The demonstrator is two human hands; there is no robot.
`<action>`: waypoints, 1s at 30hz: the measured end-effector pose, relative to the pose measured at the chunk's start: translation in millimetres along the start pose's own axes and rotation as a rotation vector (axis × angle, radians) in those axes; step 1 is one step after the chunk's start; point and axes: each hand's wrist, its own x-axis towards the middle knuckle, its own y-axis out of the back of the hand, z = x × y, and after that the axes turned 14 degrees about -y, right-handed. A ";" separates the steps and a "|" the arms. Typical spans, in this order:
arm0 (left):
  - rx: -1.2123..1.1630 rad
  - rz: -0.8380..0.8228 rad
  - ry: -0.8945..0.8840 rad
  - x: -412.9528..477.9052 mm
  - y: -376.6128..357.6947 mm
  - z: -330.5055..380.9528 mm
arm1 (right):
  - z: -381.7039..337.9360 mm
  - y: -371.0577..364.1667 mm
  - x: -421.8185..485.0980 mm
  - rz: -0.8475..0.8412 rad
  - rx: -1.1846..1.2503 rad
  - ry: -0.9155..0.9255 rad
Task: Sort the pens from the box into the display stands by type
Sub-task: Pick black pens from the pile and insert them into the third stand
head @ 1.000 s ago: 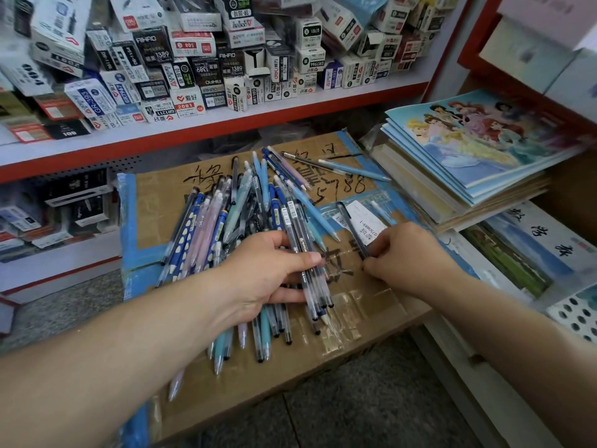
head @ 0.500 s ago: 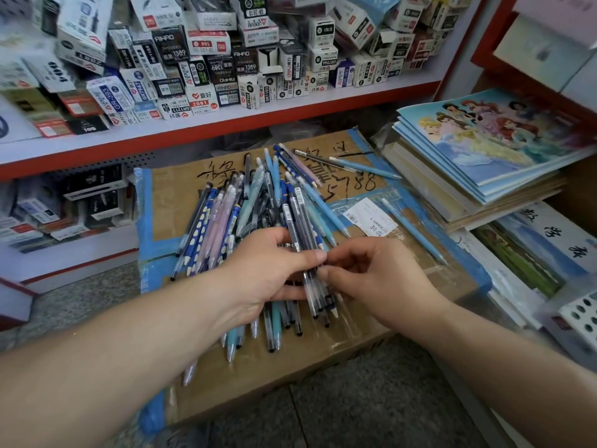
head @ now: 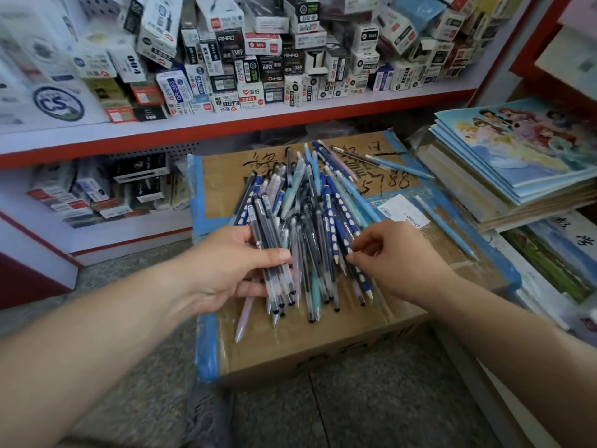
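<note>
A heap of several pens point(head: 307, 218) lies on top of a taped cardboard box point(head: 310, 344): dark blue dotted ones, pale blue, pink and clear-barrelled ones. My left hand point(head: 226, 266) grips a bundle of clear black-capped pens point(head: 274, 253) at the heap's left side, thumb across them. My right hand point(head: 397, 257) is at the heap's right edge, its fingertips pinching a dark blue dotted pen point(head: 339, 234). A pink pen point(head: 244, 315) sticks out below my left hand. No display stand is in view.
A red-edged shelf point(head: 226, 124) crammed with small pen boxes runs behind the box. Stacked notebooks point(head: 517, 163) sit to the right, with more books below. Loose pale blue pens point(head: 445, 227) lie on the box's right side. Grey floor is in front.
My right hand left the box's right side, came to the bundle in my left hand, then shifted to the blue dotted pens at the heap's right. My left hand keeps its bundle.
</note>
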 end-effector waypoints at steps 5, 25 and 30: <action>0.064 -0.034 -0.046 -8.0 4.3 -5.3 | -13.6 -20.4 -13.3 -0.021 -0.094 0.030; 0.041 -0.110 -0.126 -1.8 -24.6 -10.9 | -15.2 -16.2 -38.2 -0.377 0.607 -0.015; 0.015 -0.134 -0.109 -0.6 -40.2 -13.4 | -4.5 -12.7 -46.9 -0.341 0.681 -0.019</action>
